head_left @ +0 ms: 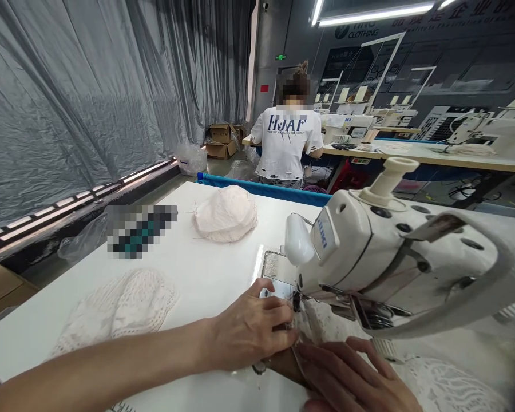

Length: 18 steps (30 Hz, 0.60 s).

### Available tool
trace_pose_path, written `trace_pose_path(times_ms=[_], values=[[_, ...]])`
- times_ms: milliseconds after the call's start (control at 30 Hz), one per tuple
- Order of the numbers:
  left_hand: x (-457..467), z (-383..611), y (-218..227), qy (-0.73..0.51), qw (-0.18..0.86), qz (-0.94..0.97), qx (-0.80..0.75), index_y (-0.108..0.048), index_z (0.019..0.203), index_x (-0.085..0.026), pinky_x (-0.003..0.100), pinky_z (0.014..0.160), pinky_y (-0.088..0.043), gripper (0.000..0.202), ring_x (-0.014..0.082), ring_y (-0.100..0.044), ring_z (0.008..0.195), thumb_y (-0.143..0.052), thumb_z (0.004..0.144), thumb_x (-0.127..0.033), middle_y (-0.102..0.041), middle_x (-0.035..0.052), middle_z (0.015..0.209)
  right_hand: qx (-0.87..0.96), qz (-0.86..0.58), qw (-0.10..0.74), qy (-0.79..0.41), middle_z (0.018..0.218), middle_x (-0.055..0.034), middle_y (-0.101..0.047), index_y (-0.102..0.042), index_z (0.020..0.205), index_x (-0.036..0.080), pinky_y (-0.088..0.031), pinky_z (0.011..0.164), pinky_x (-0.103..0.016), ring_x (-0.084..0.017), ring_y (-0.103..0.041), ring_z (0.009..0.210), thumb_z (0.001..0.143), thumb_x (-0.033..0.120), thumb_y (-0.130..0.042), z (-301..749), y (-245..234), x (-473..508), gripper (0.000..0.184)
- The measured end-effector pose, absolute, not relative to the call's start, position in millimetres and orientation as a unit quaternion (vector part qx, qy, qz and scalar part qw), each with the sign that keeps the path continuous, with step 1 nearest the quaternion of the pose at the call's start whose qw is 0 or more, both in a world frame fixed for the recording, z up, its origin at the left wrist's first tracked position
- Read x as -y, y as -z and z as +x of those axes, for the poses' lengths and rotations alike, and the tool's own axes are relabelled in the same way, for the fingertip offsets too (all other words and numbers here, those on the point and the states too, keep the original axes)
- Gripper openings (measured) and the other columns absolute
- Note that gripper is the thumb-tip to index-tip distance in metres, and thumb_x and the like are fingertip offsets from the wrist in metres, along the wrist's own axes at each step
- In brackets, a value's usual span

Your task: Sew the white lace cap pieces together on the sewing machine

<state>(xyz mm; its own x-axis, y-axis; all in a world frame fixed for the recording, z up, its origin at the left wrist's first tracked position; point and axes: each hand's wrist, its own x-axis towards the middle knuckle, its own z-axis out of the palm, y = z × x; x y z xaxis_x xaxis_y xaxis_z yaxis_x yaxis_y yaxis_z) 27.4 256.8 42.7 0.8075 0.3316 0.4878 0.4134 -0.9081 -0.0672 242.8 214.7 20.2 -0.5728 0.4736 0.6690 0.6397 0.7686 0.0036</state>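
Observation:
A white sewing machine [339, 246] stands at the right, its needle area just ahead of my hands. Pale lace fabric [332, 320] passes under the machine head and spreads to the lower right. My left hand [255, 326] is closed beside the presser foot, its bent fingers at the fabric's edge; the fingertips are partly hidden. My right hand [356, 377] lies over the fabric nearer to me, fingers stretched out and flat. Between the two hands shows a brown strip [287, 366], whose kind I cannot make out.
A cream lace piece [122, 303] lies on the white table [214, 274] at left, and a bunched one [225, 214] farther back. A blurred dark object [141, 232] lies near the left edge. Beyond sits a person [285, 140] near other sewing machines and cardboard boxes [221, 141].

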Motion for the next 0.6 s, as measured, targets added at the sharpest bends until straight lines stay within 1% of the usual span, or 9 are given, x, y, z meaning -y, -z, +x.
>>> trace_pose_path(times_ms=[33,100,200,300,400,600], values=[[-257.1,27.4,-43.2,0.236,0.086,-0.948,0.198,-0.057,0.102,-0.016,0.039,0.093,-0.031,0.018,0.0130,-0.055,0.089,-0.044,0.091,-0.012,-0.061,0.0032,0.092,0.887,-0.305,0.317,0.137,0.090,0.0003,-0.074,-0.067,0.089,0.025,-0.042,0.074,-0.032,-0.017,-0.067,0.079,0.097,0.039,-0.033,244.4,-24.6,-216.5,0.039],[-258.8,27.3,-43.0,0.229,0.086,-0.948,0.202,-0.057,0.103,-0.017,0.039,0.095,-0.030,0.018,0.0127,-0.055,0.089,-0.044,0.091,-0.012,-0.060,0.0033,0.095,0.912,-0.278,0.253,0.166,0.095,-0.0030,-0.073,-0.067,0.095,0.020,-0.045,0.070,-0.030,-0.016,-0.068,0.078,0.096,0.046,-0.035,247.9,-35.0,-220.1,0.042],[-263.7,26.8,-40.9,0.227,0.087,-0.947,0.210,-0.057,0.102,-0.018,0.040,0.098,-0.027,0.018,0.0123,-0.055,0.089,-0.043,0.092,-0.013,-0.060,0.0039,0.099,0.927,-0.262,0.174,0.205,0.100,-0.0083,-0.072,-0.069,0.096,0.015,-0.048,0.064,-0.030,-0.017,-0.070,0.071,0.093,0.052,-0.037,250.8,-46.3,-223.9,0.049],[-268.8,26.1,-39.7,0.235,0.086,-0.944,0.216,-0.057,0.102,-0.017,0.041,0.100,-0.024,0.019,0.0119,-0.056,0.088,-0.041,0.092,-0.012,-0.060,0.0042,0.100,0.918,-0.281,0.153,0.234,0.104,-0.0085,-0.070,-0.070,0.098,0.016,-0.051,0.063,-0.033,-0.020,-0.070,0.071,0.092,0.054,-0.036,250.5,-48.0,-226.1,0.051],[-271.2,25.8,-39.8,0.240,0.086,-0.943,0.215,-0.056,0.104,-0.016,0.042,0.100,-0.024,0.020,0.0122,-0.056,0.089,-0.040,0.092,-0.012,-0.060,0.0044,0.100,0.911,-0.289,0.133,0.262,0.108,-0.0074,-0.069,-0.070,0.099,0.016,-0.052,0.059,-0.034,-0.022,-0.071,0.073,0.092,0.054,-0.034,249.7,-45.9,-227.9,0.053],[-269.6,26.1,-38.7,0.239,0.106,-0.942,0.211,-0.055,0.106,-0.016,0.044,0.101,-0.023,0.020,0.0145,-0.055,0.096,-0.041,0.093,-0.013,-0.059,0.0066,0.101,0.910,-0.266,0.140,0.286,0.102,-0.0044,-0.070,-0.072,0.093,0.017,-0.054,0.054,-0.034,-0.022,-0.071,0.078,0.095,0.049,-0.027,249.2,-49.4,-229.7,0.055]])
